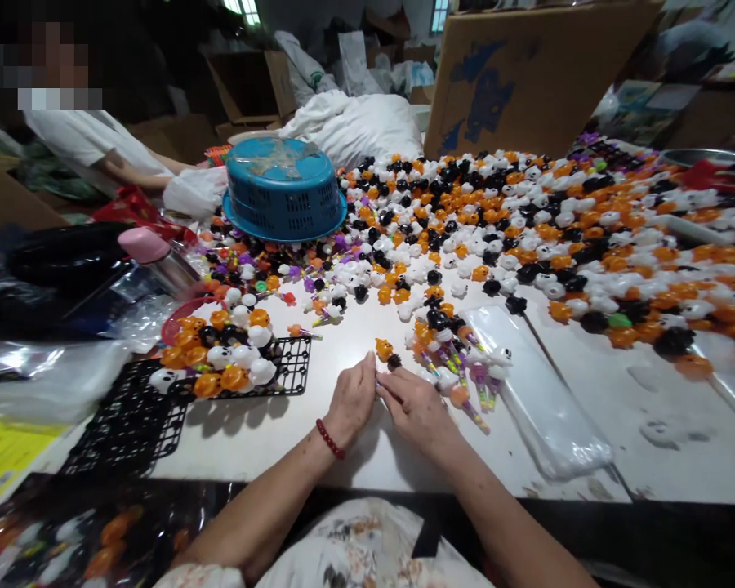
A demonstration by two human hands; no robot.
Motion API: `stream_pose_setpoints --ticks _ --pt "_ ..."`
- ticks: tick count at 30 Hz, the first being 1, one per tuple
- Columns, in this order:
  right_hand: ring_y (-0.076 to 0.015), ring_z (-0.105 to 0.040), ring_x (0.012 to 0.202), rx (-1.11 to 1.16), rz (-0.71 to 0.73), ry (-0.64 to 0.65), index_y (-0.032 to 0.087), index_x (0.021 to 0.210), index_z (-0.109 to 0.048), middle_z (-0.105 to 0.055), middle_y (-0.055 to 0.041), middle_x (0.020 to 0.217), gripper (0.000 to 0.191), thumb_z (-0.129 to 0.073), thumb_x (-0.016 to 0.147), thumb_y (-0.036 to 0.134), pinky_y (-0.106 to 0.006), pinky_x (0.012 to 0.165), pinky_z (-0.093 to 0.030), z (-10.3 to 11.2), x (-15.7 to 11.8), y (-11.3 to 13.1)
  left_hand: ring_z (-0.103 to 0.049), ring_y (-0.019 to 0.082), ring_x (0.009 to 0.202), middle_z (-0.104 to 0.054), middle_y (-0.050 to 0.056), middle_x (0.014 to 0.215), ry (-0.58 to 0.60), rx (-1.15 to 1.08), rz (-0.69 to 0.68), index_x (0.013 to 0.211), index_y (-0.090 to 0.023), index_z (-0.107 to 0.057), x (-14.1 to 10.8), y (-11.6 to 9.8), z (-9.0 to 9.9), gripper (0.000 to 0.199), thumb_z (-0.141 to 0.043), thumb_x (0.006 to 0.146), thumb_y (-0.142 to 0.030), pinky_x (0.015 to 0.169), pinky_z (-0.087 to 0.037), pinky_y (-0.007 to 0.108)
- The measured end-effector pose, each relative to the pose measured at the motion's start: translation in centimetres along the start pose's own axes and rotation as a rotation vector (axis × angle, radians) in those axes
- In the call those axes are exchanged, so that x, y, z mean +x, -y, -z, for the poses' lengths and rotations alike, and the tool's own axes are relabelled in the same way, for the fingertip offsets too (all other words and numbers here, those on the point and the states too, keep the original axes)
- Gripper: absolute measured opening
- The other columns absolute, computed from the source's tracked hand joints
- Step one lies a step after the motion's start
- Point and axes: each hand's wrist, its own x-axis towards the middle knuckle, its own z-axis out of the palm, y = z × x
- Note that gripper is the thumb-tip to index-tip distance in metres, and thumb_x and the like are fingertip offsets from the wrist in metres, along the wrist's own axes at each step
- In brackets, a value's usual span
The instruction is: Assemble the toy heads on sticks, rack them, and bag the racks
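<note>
Near the table's front, my left hand point(352, 396), with a red bead bracelet at the wrist, and my right hand point(413, 408) meet with fingertips pinched together. What lies between the fingers is mostly hidden. Just beyond the fingertips are an orange pumpkin topper point(384, 349) and a small black piece point(394, 360). Right of my right hand lies a loose pile of striped sticks with toppers point(453, 359). Beside that pile is a stack of clear plastic bags point(545, 400).
A heap of orange, white and black toppers point(465, 196) covers the back and right. A blue basket point(285, 192) stands upside down at back left. Toppers fill a red basket point(170, 327) on black grids point(294, 365). A bottle point(159, 257) stands left; a person point(91, 151) works beyond.
</note>
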Motion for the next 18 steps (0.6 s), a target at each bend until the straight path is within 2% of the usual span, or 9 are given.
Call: stream_pose_setpoints --ticks 3,6,8,10,12,15,18 --pt "-0.0180 -0.059 0.073 0.017 -0.002 -0.034 0.017 0.088 -0.067 -0.060 -0.0047 0.077 0.024 -0.045 0.098 0.017 -0.029 0.068 -0.050 -0.6 0.0 -0.7 -0.049 0.016 0.059 -0.052 0.000 0.061 0.027 -0.052 0.057 0.068 -0.022 -0.048 0.2 0.4 -0.5 0.050 -0.022 0.102 -0.049 0.059 -0.039 0.029" --pt "-0.0193 -0.063 0.079 0.016 -0.014 -0.121 0.018 0.106 -0.069 -0.066 -0.0069 0.086 0.026 -0.045 0.099 0.022 -0.032 0.074 -0.053 0.5 0.3 -2.8 -0.056 0.017 0.066 -0.058 0.001 0.069 0.022 0.082 0.040 0.076 -0.022 -0.054 2.4 0.6 0.0 0.049 -0.020 0.103 -0.044 0.065 -0.045 0.029" --pt "-0.0230 -0.063 0.091 -0.112 -0.025 -0.252 0.018 0.115 -0.069 -0.069 -0.0104 0.097 0.029 -0.046 0.099 0.026 -0.039 0.085 -0.054 2.1 0.7 -4.4 -0.060 0.020 0.082 -0.062 0.006 0.086 -0.077 0.212 0.044 0.089 -0.021 -0.057 5.0 0.9 0.9 0.035 -0.028 0.102 -0.036 0.078 -0.048 0.032" --pt "-0.0293 -0.059 0.107 -0.317 -0.061 -0.389 0.016 0.119 -0.068 -0.067 -0.0154 0.113 0.032 -0.048 0.098 0.029 -0.050 0.096 -0.049 3.9 1.2 -5.8 -0.057 0.024 0.105 -0.059 0.012 0.109 -0.198 0.310 0.082 0.106 -0.017 -0.056 7.8 1.5 2.0 0.018 -0.042 0.096 -0.024 0.093 -0.044 0.038" --pt "-0.0338 -0.054 0.117 -0.440 -0.082 -0.443 0.013 0.122 -0.067 -0.063 -0.0193 0.125 0.036 -0.049 0.097 0.031 -0.057 0.102 -0.044 5.0 1.4 -6.5 -0.049 0.029 0.120 -0.054 0.016 0.120 -0.260 0.380 0.129 0.112 -0.015 -0.054 10.3 2.4 2.9 0.025 -0.052 0.087 -0.013 0.103 -0.038 0.043" --pt "-0.0321 -0.055 0.121 -0.366 -0.040 -0.387 0.011 0.128 -0.063 -0.062 -0.0206 0.128 0.039 -0.045 0.099 0.031 -0.054 0.104 -0.046 4.3 1.4 -6.1 -0.047 0.031 0.121 -0.057 0.016 0.113 -0.244 0.392 0.143 0.102 -0.014 -0.058 12.2 3.1 3.3 0.021 -0.057 0.081 -0.010 0.105 -0.036 0.045" --pt "-0.0279 -0.061 0.117 -0.220 -0.026 -0.303 0.013 0.143 -0.048 -0.064 -0.0189 0.126 0.046 -0.042 0.100 0.026 -0.049 0.101 -0.051 1.6 1.6 -4.9 -0.054 0.025 0.107 -0.061 0.012 0.105 -0.178 0.311 0.083 0.098 -0.015 -0.058 11.3 2.2 2.0 0.013 -0.055 0.086 -0.019 0.097 -0.043 0.040"
